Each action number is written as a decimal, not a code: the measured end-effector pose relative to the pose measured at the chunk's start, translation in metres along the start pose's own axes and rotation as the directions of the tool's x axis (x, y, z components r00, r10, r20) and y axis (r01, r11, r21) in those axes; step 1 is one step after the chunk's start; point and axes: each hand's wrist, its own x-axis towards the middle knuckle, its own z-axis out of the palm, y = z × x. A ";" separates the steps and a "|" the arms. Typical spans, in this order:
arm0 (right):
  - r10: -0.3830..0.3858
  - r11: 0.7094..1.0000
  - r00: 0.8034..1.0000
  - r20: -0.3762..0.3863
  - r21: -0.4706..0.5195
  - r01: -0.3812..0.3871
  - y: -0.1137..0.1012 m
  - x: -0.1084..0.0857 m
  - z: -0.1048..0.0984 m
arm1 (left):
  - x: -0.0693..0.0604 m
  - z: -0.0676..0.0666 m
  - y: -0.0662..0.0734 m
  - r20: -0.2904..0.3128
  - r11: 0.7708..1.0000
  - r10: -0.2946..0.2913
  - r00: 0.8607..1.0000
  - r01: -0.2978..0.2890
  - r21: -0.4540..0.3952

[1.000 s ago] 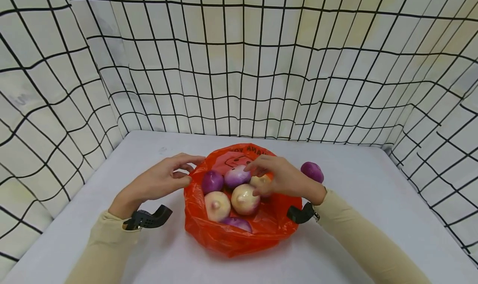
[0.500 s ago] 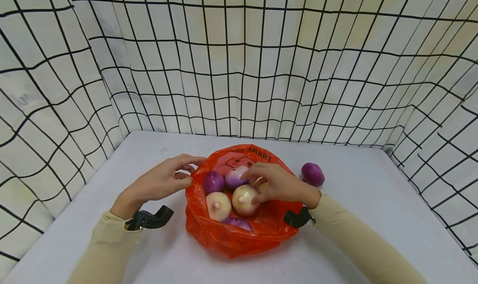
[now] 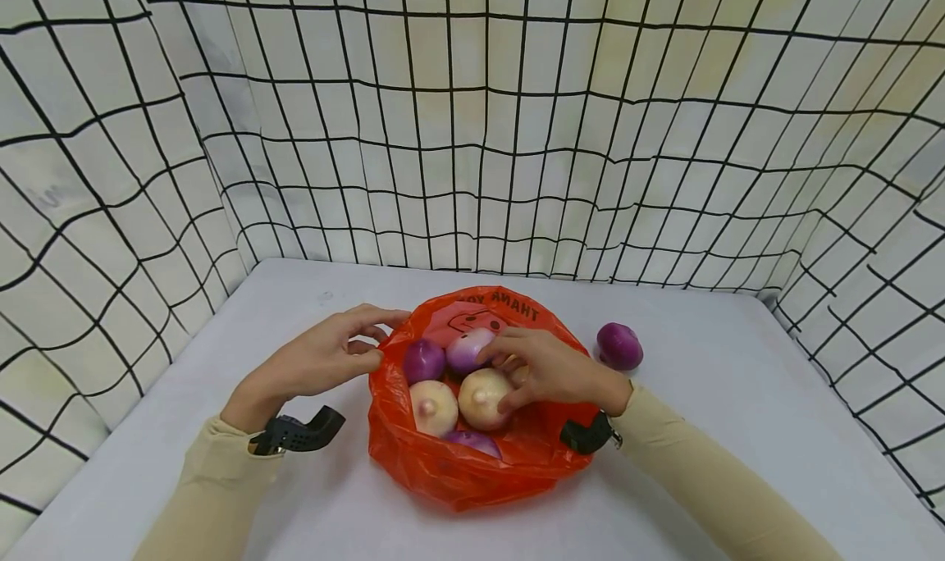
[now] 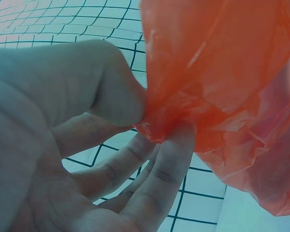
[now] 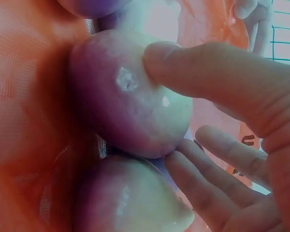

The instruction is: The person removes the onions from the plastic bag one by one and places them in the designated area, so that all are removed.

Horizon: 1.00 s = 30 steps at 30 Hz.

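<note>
A red plastic bag [image 3: 458,479] stands with its mouth wide and several onions inside. My left hand [image 3: 317,356] is at its left rim; in the left wrist view the thumb and fingers pinch the gathered plastic [image 4: 171,111]. Inside the bag, my right hand [image 3: 554,370] holds a pale onion [image 3: 481,399] with purple sides. The right wrist view shows the thumb on top of this onion [image 5: 116,96] and fingertips at its far side. Around it lie a purple onion [image 3: 424,361], a white-and-purple onion [image 3: 467,351] and another pale onion [image 3: 432,408]. One more pale onion is partly hidden behind my right hand.
A loose purple onion [image 3: 619,346] lies on the white table [image 3: 723,380], right of the bag. Walls with a black grid net [image 3: 472,134] enclose the table at the back and both sides. A purple onion [image 3: 475,442] shows at the bag's near rim.
My right hand has moved down and slightly toward me, from the back onions onto the middle pale onion, where thumb and fingers have closed in. The left hand stays at the rim.
</note>
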 end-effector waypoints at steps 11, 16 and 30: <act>-0.023 1.000 1.000 0.013 -0.015 0.023 0.000 0.003 0.003 | 0.001 0.001 -0.002 0.002 1.000 -0.010 1.000 0.010 0.002; -0.049 0.997 0.998 0.033 -0.056 0.051 0.000 0.003 0.003 | 0.002 0.000 -0.002 0.004 1.000 -0.008 1.000 0.008 0.010; -0.053 0.991 0.992 0.115 -0.119 0.067 0.000 0.003 0.007 | 0.002 0.001 -0.002 0.009 1.000 -0.018 1.000 0.018 0.015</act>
